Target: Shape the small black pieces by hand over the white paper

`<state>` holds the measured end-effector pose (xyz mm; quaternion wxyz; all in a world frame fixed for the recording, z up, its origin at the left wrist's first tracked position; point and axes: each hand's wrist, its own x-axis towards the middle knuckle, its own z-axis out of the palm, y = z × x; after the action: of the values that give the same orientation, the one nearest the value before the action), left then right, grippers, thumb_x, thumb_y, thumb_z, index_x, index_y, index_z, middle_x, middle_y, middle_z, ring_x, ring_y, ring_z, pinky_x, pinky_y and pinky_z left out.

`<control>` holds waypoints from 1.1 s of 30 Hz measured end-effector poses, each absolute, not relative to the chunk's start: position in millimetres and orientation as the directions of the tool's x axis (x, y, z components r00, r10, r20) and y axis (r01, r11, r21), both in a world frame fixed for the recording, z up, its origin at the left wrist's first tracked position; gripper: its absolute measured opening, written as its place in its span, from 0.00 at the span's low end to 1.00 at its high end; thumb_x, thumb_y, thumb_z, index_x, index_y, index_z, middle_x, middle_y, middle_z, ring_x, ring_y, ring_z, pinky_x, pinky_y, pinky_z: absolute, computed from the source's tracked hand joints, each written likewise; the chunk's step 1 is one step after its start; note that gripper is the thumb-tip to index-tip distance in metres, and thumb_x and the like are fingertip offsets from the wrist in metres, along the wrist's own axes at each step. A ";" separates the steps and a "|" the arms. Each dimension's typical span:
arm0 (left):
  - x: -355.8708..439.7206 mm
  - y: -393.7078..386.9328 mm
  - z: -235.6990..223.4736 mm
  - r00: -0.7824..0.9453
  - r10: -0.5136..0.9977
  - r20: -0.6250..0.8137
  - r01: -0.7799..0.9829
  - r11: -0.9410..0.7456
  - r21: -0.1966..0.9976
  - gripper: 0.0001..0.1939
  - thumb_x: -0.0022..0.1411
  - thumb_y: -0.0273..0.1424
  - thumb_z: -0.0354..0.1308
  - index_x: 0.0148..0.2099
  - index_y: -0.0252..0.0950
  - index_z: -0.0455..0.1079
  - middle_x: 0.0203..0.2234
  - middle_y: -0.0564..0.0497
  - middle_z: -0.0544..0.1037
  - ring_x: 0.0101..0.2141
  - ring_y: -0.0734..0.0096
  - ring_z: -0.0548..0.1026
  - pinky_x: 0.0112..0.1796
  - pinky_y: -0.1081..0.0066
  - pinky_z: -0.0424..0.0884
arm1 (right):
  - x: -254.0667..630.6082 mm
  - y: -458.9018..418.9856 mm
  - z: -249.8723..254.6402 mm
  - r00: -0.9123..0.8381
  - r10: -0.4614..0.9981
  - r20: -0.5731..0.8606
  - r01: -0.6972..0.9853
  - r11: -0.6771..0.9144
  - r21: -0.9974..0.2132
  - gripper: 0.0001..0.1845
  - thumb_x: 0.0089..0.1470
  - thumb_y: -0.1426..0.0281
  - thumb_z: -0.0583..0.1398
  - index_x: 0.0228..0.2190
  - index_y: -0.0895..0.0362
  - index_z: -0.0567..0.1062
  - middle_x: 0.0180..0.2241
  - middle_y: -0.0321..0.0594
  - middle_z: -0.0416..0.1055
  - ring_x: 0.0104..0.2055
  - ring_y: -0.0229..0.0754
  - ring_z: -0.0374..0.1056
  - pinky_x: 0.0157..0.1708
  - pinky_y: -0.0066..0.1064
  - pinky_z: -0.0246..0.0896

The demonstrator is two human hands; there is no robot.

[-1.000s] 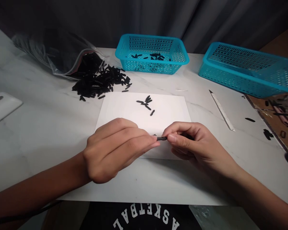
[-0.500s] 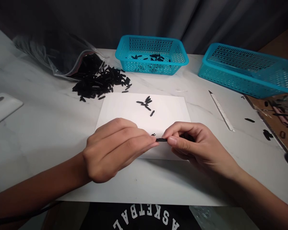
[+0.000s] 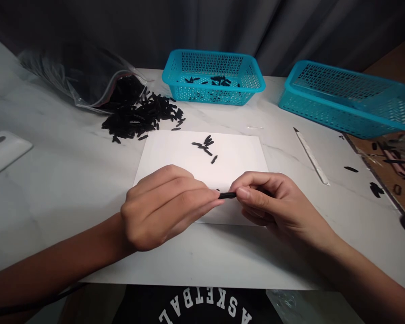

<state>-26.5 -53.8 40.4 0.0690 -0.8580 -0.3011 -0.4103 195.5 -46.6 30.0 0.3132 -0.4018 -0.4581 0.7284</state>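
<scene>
Between my two hands is a small, slim black piece (image 3: 227, 195), lying level above a white sheet of paper (image 3: 168, 155). My left hand (image 3: 170, 207) pinches its left end, with the other fingers held together over it. The thumb and forefinger of my right hand (image 3: 273, 198) grip its right end, the remaining fingers curled under. Several loose black pieces (image 3: 207, 152) of similar shape lie on the paper beyond my hands. What the piece is exactly is too small to make out.
A heap of black pieces (image 3: 138, 117) spills from a clear zip bag (image 3: 84, 90) at the back left. One blue basket (image 3: 212, 96) holds several pieces; another blue basket (image 3: 327, 114) stands right. A white pen-like stick (image 3: 312, 157) and a white object (image 3: 6, 150) lie on the table.
My left hand has shifted slightly to the right and up. The black piece tilts a little differently, its right end now slightly higher; both hands still grip it.
</scene>
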 end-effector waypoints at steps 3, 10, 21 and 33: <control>-26.9 -53.6 41.1 0.481 0.465 0.744 0.569 -0.810 0.138 0.05 0.57 0.25 0.69 0.34 0.32 0.76 0.24 0.54 0.81 0.26 0.74 0.78 0.31 0.74 0.76 | 195.7 -46.7 30.0 -0.481 0.823 -0.303 -0.079 -0.385 -0.920 0.09 0.58 0.64 0.65 0.29 0.56 0.80 0.17 0.27 0.52 0.18 0.27 0.46 0.16 0.21 0.40; -24.9 -48.9 39.3 0.486 0.466 0.739 0.556 -0.817 0.150 0.04 0.57 0.25 0.69 0.33 0.31 0.76 0.23 0.53 0.80 0.26 0.76 0.77 0.30 0.75 0.74 | 194.6 -46.9 30.8 -0.477 0.826 -0.300 -0.067 -0.375 -0.925 0.11 0.59 0.63 0.65 0.28 0.56 0.79 0.17 0.28 0.53 0.19 0.28 0.47 0.17 0.21 0.41; -25.7 -50.6 40.2 0.499 0.455 0.737 0.539 -0.830 0.148 0.05 0.58 0.25 0.68 0.33 0.29 0.76 0.23 0.52 0.80 0.26 0.75 0.77 0.30 0.74 0.74 | 193.6 -47.1 29.3 -0.469 0.831 -0.297 -0.041 -0.357 -0.933 0.12 0.59 0.62 0.64 0.28 0.56 0.79 0.17 0.28 0.53 0.19 0.27 0.47 0.17 0.20 0.43; -27.8 -51.2 39.8 0.502 0.409 0.762 0.532 -0.841 0.101 0.04 0.56 0.22 0.69 0.33 0.29 0.76 0.23 0.51 0.80 0.26 0.73 0.77 0.30 0.72 0.76 | 194.4 -46.5 33.9 -0.454 0.848 -0.275 -0.013 -0.314 -0.949 0.08 0.56 0.62 0.67 0.33 0.53 0.81 0.18 0.28 0.55 0.18 0.27 0.47 0.17 0.22 0.41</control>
<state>-27.8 -51.2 39.8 0.0734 -0.8634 -0.2723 -0.4183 194.4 -46.5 33.9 0.3104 -0.4205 -0.4965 0.6931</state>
